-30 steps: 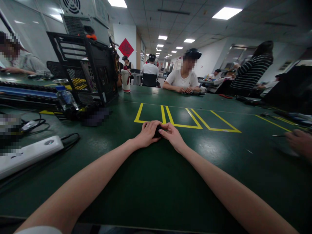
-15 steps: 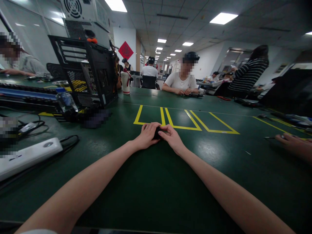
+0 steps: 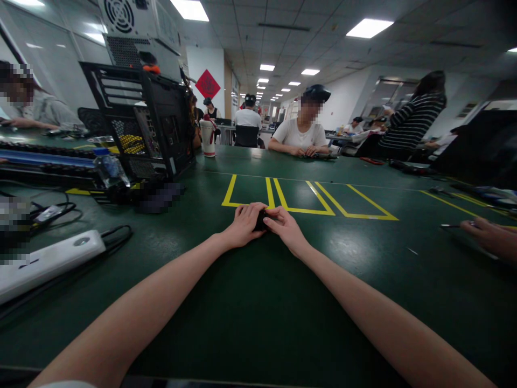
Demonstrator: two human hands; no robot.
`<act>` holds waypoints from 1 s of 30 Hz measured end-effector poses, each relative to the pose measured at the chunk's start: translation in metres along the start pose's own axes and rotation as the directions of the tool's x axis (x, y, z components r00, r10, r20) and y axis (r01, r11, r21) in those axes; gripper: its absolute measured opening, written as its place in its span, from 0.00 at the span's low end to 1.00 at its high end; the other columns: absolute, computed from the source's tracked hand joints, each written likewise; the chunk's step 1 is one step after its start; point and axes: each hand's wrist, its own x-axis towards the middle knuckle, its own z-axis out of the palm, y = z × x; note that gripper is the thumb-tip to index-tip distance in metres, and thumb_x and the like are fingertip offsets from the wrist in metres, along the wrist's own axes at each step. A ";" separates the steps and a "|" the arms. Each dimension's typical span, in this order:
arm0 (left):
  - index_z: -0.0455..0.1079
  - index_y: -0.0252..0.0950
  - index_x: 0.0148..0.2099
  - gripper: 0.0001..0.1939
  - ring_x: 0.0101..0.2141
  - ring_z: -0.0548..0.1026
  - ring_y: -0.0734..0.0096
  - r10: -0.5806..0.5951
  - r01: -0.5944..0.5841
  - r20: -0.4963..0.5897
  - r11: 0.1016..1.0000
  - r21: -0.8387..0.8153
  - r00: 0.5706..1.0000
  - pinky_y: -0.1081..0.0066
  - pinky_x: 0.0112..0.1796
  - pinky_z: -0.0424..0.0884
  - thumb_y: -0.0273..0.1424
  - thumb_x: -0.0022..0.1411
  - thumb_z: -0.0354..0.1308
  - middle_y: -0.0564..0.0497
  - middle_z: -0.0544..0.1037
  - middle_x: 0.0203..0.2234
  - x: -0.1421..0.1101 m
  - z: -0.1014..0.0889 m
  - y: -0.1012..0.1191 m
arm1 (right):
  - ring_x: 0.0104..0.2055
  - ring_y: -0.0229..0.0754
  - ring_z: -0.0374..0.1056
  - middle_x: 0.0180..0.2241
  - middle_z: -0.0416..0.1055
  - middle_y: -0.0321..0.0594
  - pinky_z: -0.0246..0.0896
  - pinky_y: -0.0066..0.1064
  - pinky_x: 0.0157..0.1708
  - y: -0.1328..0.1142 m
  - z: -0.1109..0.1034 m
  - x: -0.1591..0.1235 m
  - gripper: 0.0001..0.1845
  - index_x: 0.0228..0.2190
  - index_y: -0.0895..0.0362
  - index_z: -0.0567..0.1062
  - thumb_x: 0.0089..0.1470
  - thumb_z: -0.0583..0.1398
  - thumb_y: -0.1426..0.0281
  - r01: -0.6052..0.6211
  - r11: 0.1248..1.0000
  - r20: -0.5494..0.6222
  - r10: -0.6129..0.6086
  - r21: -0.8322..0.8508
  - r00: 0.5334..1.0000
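Observation:
Between my two hands, on the green table [image 3: 250,302], is a small black object [image 3: 262,220]; its kind is hard to make out because my fingers cover most of it. My left hand [image 3: 243,223] is curled over its left side, fingers closed round it. From the right, my right hand [image 3: 285,226] pinches its edge with thumb and fingertips. Just beyond my fingers, yellow tape outlines [image 3: 301,212] mark the table top.
An open black computer case [image 3: 151,121] stands at the left with a white cup [image 3: 208,139] beside it. Nearer lie a white power strip [image 3: 48,264] and cables. A co-worker's hand [image 3: 488,234] holds a thin tool at the right. Another person sits across the table.
My hands stay almost in place round the black object. At the right, the co-worker's hand and thin tool have shifted slightly.

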 end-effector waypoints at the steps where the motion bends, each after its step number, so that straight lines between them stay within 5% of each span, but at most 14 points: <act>1: 0.47 0.38 0.54 0.30 0.51 0.59 0.59 0.000 0.000 -0.001 1.000 0.000 1.000 0.57 0.50 0.52 0.29 0.51 0.56 0.44 0.61 0.50 0.000 0.000 0.000 | 0.42 0.37 0.63 0.36 0.66 0.35 0.58 0.36 0.45 0.001 0.000 0.001 0.13 0.33 0.53 0.66 0.44 0.60 0.64 -0.012 1.000 -0.008 0.012 0.001 1.000; 10: 0.47 0.39 0.54 0.29 0.51 0.59 0.59 -0.005 0.005 0.005 1.000 -0.008 1.000 0.57 0.50 0.52 0.28 0.51 0.55 0.45 0.61 0.49 0.000 0.000 0.000 | 0.44 0.38 0.64 0.39 0.65 0.36 0.57 0.36 0.48 -0.002 -0.002 0.001 0.16 0.34 0.54 0.66 0.40 0.63 0.69 -0.053 0.997 0.058 0.050 0.062 0.997; 30: 0.48 0.39 0.53 0.29 0.51 0.59 0.59 -0.014 0.014 -0.001 1.000 -0.014 1.000 0.57 0.50 0.53 0.29 0.51 0.56 0.45 0.61 0.49 0.000 0.000 -0.001 | 0.41 0.37 0.64 0.36 0.66 0.36 0.59 0.36 0.45 0.000 0.000 0.003 0.14 0.34 0.53 0.66 0.42 0.62 0.66 -0.043 0.998 -0.006 0.043 0.036 0.999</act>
